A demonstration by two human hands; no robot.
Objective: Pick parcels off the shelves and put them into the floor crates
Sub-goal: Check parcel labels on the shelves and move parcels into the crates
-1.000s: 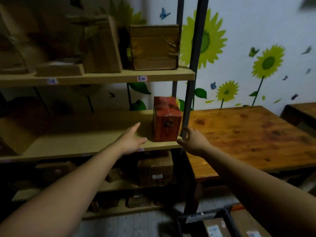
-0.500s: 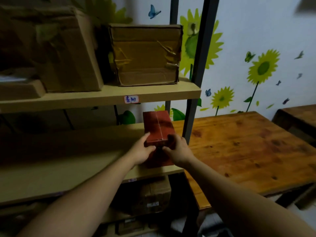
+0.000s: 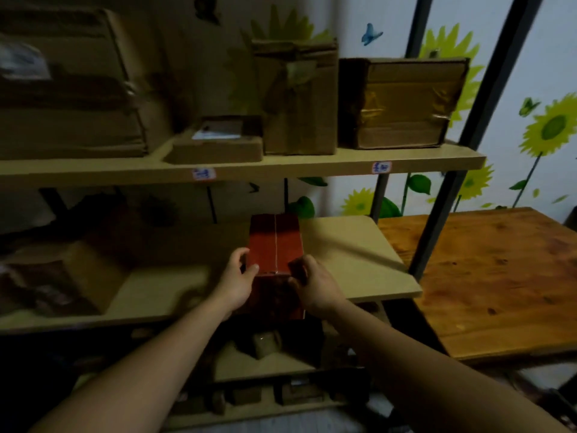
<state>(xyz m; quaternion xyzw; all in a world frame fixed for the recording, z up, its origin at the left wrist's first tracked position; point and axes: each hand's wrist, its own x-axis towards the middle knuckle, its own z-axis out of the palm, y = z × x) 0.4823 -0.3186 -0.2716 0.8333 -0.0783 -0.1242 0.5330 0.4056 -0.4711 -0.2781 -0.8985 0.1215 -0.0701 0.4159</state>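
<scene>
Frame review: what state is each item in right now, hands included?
Red parcel: closed, upright, held at the middle shelf's front edge.
Left hand: grips the parcel's left side.
Right hand: grips its right side.
Taped box: closed, resting on the upper shelf.
Tall box: upright, beside the taped box.
Flat box: lying flat, label up.

left hand (image 3: 236, 279), right hand (image 3: 316, 287): fingers (image 3: 239, 254) curled round parcel (image 3: 275, 242)

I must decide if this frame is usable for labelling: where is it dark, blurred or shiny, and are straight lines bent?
Head view: the left is dark and the big left carton blurred; the taped carton shows tape glare; the shelf post leans, wide-angle distortion; the red parcel in left hand and right hand is fairly sharp.
</scene>
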